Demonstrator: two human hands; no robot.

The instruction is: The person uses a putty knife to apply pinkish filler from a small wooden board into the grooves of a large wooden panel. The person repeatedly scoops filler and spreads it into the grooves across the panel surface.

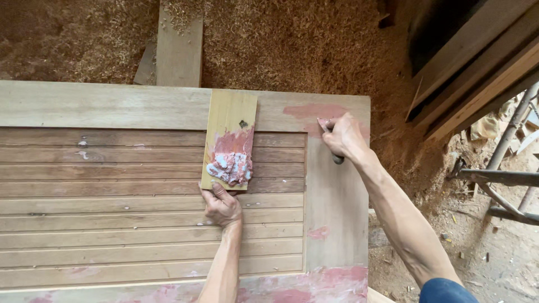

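Left hand point(220, 206) grips the lower edge of a small mixing board point(229, 140) carrying pink and white filler point(231, 161), lying on the slatted door panel point(112, 213). Right hand point(342, 136) is closed around a putty knife point(329, 137), blade on the pink-smeared top rail. Sawdust point(292, 45) surrounds the door.
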